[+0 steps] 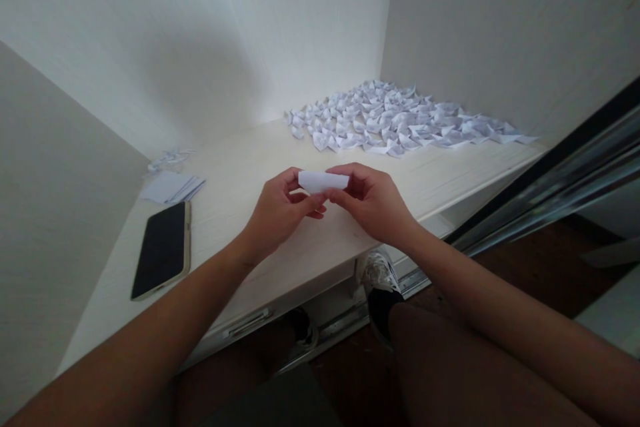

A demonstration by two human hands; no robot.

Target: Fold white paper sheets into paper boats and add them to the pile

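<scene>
A small folded strip of white paper (323, 181) is held up between both hands, above the front part of a pale wooden shelf (240, 163). My left hand (285, 207) pinches its left end and lower edge, the thumb pressed against the near side. On the other end, my right hand (373, 200) grips with thumb and fingers, and the two thumbs nearly meet at the bottom edge. Fingers behind the paper are partly hidden. Beyond the hands spreads a large group of folded white paper pieces (370, 120), looking like little boats.
To the left lies a phone (163, 250), dark screen up. Behind it are a stack of white paper sheets (170, 187) and some thin paper scraps (170, 159). Walls enclose the shelf's back and sides. A drawer handle (247, 323) and a shoe (380, 273) show below the front edge.
</scene>
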